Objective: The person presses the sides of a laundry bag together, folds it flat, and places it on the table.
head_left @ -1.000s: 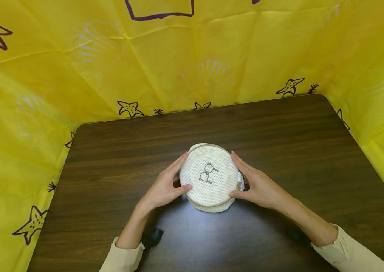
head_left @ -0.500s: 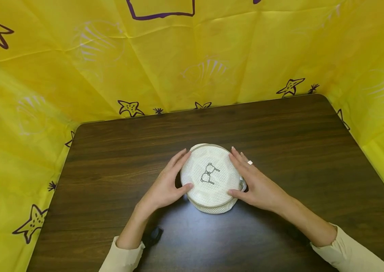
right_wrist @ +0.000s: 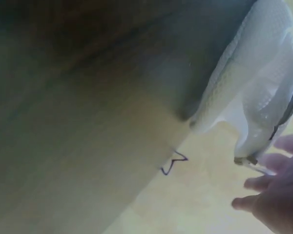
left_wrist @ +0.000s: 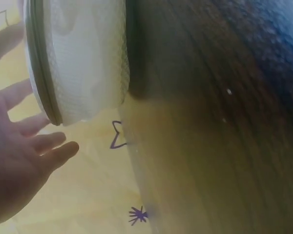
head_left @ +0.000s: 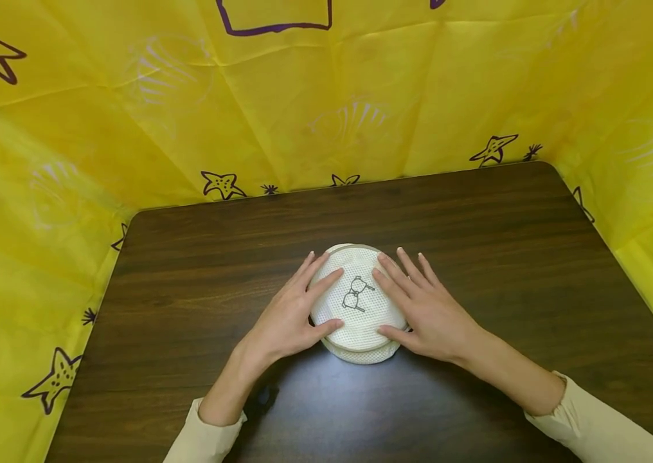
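Note:
A round white mesh laundry bag (head_left: 361, 328) with a glasses print on top and a grey-brown rim sits at the middle of the dark wooden table (head_left: 216, 270). My left hand (head_left: 286, 315) lies over its left side, fingers spread, thumb and fingertips on the top. On the opposite side my right hand (head_left: 436, 315) rests likewise, fingers straight and fanned across the rim. From the left wrist view, the soft mesh side of the bag (left_wrist: 88, 58) shows below the rim. In the right wrist view, that side of the bag (right_wrist: 254, 73) is creased and sags inward.
Yellow cloth (head_left: 268, 116) with starfish and shell drawings hangs behind the table and along both sides. A small dark object (head_left: 263, 399) is partly visible beside the left wrist.
Both hands have moved inward from the bag's edges onto its top, and their fingers have spread out. The bag has shifted very slightly to the right.

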`<state>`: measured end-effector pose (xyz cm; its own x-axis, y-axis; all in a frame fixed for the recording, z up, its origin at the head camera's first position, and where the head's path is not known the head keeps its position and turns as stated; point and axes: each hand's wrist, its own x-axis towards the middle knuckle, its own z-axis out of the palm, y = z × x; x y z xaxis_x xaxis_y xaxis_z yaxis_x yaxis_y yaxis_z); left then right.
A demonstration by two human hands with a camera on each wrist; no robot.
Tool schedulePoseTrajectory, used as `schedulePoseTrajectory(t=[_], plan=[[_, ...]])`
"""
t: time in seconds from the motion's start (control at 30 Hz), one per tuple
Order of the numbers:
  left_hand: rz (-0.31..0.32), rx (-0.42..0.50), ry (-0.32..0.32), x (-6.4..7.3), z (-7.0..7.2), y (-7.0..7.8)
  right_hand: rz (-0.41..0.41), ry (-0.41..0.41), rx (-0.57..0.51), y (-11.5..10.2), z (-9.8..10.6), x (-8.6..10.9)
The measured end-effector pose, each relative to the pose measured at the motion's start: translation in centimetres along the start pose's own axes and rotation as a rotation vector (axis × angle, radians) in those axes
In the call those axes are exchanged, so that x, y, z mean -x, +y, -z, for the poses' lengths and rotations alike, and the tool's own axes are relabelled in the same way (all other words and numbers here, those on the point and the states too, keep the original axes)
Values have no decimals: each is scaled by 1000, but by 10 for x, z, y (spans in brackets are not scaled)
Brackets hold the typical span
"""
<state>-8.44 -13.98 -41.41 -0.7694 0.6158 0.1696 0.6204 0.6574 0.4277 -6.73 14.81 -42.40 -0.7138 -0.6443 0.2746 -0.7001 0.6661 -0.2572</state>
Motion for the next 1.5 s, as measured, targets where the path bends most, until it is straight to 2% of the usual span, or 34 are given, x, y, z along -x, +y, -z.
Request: schedulePoseTrajectory(t=[0.2,0.5,1.17,1.5], plan=[[-34,-27,-20,-2,-2,-1,58,-60,36,1,-3,-4],[-15,-44,-69,-2,-5,0,105,-117,33,0,-9,-5],[37,-67,-116,-3,-8,1,97,-190,28,3,-17,-6],[26,-64,-111,-3,-11,-2,76,-239,7,4,-17,-8]])
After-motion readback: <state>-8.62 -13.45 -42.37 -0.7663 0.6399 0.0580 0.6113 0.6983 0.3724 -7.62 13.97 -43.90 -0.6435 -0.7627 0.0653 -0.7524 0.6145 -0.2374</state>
